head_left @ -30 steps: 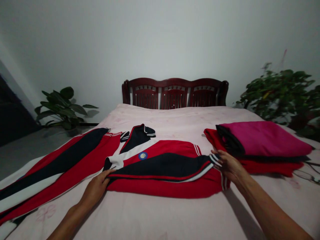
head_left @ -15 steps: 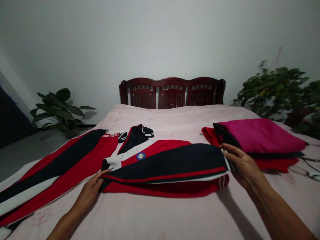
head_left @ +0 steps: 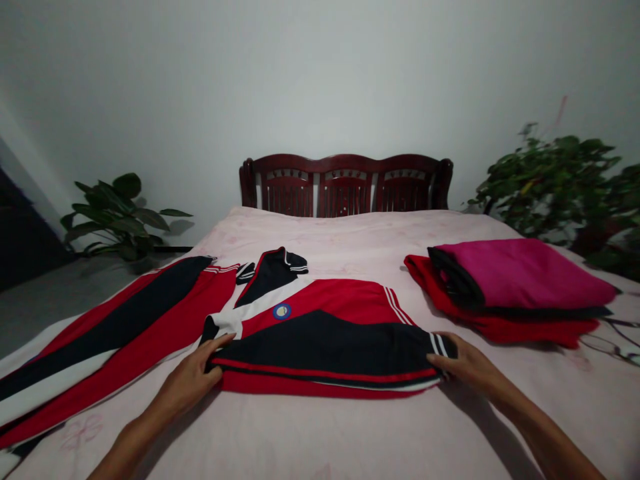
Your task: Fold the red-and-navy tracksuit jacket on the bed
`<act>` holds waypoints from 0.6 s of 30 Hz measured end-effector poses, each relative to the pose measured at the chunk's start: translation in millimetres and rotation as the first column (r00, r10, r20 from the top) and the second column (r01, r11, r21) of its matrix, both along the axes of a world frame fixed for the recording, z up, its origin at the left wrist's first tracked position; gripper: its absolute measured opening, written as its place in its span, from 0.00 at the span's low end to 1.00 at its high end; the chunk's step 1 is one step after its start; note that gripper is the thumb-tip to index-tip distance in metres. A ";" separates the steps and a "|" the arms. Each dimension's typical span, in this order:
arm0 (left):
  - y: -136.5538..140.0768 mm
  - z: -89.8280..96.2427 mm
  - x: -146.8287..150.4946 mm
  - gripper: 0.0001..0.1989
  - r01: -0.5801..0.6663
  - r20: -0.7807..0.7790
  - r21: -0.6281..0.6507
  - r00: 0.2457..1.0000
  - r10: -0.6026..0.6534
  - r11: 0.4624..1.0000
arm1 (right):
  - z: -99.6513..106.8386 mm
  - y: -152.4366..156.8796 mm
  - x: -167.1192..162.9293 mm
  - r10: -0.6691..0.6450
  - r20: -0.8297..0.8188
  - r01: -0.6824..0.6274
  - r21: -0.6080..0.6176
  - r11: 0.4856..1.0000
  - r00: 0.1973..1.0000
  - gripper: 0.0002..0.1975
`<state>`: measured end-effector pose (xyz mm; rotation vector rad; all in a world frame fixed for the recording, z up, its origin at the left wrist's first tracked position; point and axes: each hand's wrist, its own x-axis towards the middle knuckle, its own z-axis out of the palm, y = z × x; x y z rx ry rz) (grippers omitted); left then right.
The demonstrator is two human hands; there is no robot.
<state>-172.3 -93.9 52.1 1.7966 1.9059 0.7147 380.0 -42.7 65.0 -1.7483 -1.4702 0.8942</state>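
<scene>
A red, navy and white tracksuit jacket [head_left: 345,303] with a round blue badge lies on the bed in front of me. One of its sleeves [head_left: 325,350], navy with red piping, lies across the near side of the body. At the sleeve's right end, my right hand [head_left: 457,363] pinches the white-striped cuff. My left hand [head_left: 197,373] grips the other end near the shoulder, thumb below and fingers on top. The jacket's striped collar and other sleeve [head_left: 273,273] stretch away toward the headboard.
Another red, navy and white garment [head_left: 113,340] is spread at the left. A folded stack with a magenta piece [head_left: 525,273] on top sits at the right, with glasses [head_left: 607,343] beside it. Beyond the pink sheet [head_left: 345,440] stands a wooden headboard [head_left: 345,183], with leafy plants on both sides.
My right hand has come down and slightly nearer with the cuff, so the raised sleeve now lies lower, uncovering the jacket's red striped part. My left hand has shifted slightly right.
</scene>
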 end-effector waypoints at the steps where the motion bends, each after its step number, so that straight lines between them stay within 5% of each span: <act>1: 7.1 6.3 3.3 0.31 0.011 0.050 -0.041 0.999 -0.009 0.999 | 1.0 0.7 -2.0 0.044 0.031 -0.044 0.013 0.999 0.999 0.22; 8: 41.0 15.6 35.0 0.23 0.003 -0.132 -0.110 0.991 -0.017 0.994 | -0.2 -1.8 -11.0 0.175 0.098 -0.190 0.179 0.965 0.980 0.13; 11: 32.8 15.1 28.0 0.19 0.104 0.081 -0.055 0.992 -0.100 0.993 | 17.3 -4.9 -2.5 0.150 0.012 -0.149 0.232 0.961 0.989 0.17; 14: 19.9 17.6 11.1 0.23 0.063 0.285 -0.075 0.958 -0.040 0.995 | 38.7 0.0 6.5 0.107 -0.097 -0.091 0.161 0.983 0.990 0.22; 18: 8.8 10.1 3.9 0.20 0.060 0.191 -0.111 0.981 -0.038 0.992 | 28.4 20.7 4.8 0.172 -0.062 -0.170 0.039 0.985 0.983 0.19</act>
